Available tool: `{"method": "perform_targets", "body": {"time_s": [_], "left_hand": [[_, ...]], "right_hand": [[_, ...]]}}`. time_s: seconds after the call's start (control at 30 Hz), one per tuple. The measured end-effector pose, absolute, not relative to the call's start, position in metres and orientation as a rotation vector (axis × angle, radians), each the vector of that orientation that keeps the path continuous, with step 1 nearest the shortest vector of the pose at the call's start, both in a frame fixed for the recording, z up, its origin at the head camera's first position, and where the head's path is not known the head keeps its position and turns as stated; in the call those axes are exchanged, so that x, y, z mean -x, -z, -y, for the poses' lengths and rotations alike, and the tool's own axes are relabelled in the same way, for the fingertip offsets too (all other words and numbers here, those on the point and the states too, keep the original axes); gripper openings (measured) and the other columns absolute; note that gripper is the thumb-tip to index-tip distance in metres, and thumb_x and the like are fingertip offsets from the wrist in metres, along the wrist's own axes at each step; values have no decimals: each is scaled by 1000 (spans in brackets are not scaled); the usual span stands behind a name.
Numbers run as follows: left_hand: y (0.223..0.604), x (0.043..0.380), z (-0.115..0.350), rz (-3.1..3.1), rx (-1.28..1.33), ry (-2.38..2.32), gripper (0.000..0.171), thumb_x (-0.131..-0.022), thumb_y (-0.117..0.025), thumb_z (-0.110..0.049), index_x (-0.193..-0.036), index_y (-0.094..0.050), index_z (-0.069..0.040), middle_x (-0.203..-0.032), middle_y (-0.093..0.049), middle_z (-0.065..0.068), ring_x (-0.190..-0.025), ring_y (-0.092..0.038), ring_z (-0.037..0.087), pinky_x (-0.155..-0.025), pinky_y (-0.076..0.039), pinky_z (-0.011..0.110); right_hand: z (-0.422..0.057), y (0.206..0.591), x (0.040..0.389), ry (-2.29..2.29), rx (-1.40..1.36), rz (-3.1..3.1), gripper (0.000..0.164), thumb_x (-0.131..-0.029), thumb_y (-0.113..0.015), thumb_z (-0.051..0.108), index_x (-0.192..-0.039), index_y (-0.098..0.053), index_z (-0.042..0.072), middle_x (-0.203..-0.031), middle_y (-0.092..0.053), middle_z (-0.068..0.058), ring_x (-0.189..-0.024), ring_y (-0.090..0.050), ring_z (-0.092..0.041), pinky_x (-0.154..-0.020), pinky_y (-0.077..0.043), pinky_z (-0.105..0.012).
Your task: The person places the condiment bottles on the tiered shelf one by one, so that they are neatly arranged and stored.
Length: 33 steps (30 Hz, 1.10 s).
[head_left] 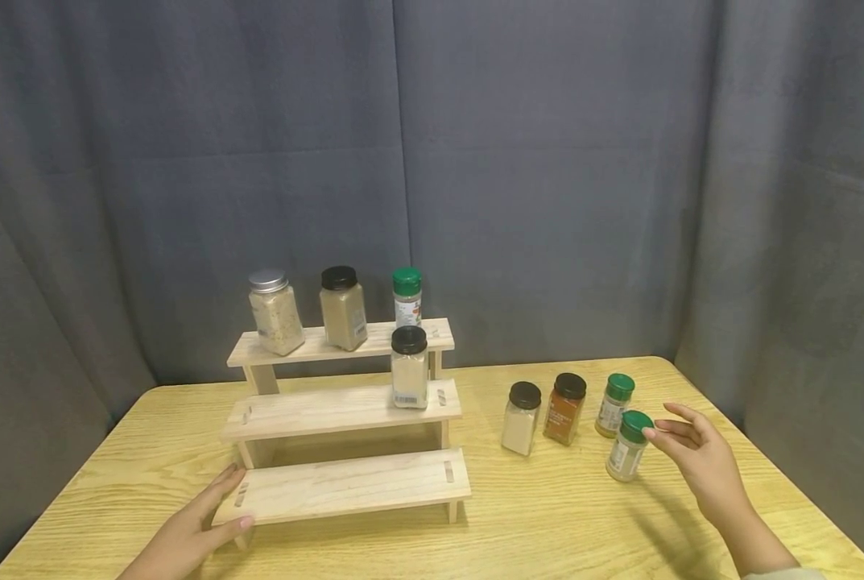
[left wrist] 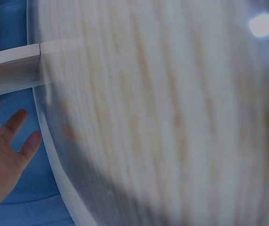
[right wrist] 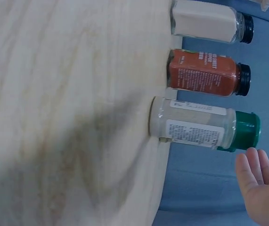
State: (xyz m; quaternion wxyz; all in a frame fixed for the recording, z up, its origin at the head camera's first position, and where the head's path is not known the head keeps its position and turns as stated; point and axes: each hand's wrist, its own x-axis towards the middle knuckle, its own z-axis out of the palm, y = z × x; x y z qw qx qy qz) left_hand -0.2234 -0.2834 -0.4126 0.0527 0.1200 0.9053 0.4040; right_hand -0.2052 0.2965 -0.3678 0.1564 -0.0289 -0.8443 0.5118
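Observation:
My left hand [head_left: 192, 522] rests against the left end of the lowest step of a three-step wooden rack [head_left: 359, 483], its thumb at the front corner; the left wrist view shows the fingers spread. My right hand [head_left: 703, 455] is beside a small spice jar [head_left: 625, 457] with a green cap, thumb tip right at the cap and the other fingers extended. In the right wrist view the fingers [right wrist: 256, 167] are loosely straight just by the green cap [right wrist: 247, 130]. That jar stands upright on the table and largely covers a second green-capped jar [head_left: 612, 412] in that view.
A black-capped jar of pale powder [head_left: 521, 427] and a red-brown spice jar [head_left: 565, 415] stand left of the green-capped ones. On the top step are a silver-lidded jar [head_left: 277, 318], a black-lidded jar [head_left: 344, 314] and a green-capped jar [head_left: 407, 304]. The middle step bears a black-lidded jar [head_left: 410, 374].

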Motion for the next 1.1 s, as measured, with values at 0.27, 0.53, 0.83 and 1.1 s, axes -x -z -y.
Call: {"method": "perform_targets", "body": {"time_s": [0.27, 0.53, 0.83, 1.1], "left_hand": [[415, 223, 284, -2738, -362, -1253, 74, -82, -56, -36, -136, -20, 0, -139, -9, 24, -123, -7, 45, -89, -12, 64], [414, 224, 284, -2716, -365, -1273, 73, -83, -54, -37, -137, -19, -3, -140, -7, 22, -123, -7, 45, -89, -15, 64], [414, 223, 284, -2795, -360, -1206, 71, -83, -54, -39, -136, -23, -3, -140, -12, 22, -123, -11, 45, -88, -17, 64], [413, 223, 284, -2765, -347, -1178, 71, -84, -52, -40, -137, -21, -4, -140, -9, 22, -122, -9, 47, -86, -16, 66]], "right_hand": [[-300, 375, 206, -1503, 133, 2418, 68, -85, -54, 31, -132, -20, -4, -120, -37, -29, -79, -40, 15, -84, -32, -57], [-319, 404, 225, -1467, 205, 2433, 67, -82, -57, 35, -133, -26, 4, -118, -44, -19, -86, -45, 5, -83, -41, -40], [-337, 438, 244, -1404, 154, 2453, 71, -80, -57, 41, -133, -26, 4, -116, -45, -16, -85, -46, 9, -71, -43, -17], [-307, 404, 227, -1460, 192, 2476, 67, -84, -56, 32, -133, -23, 0, -118, -41, -24, -104, -46, -29, -81, -43, -39]]}}
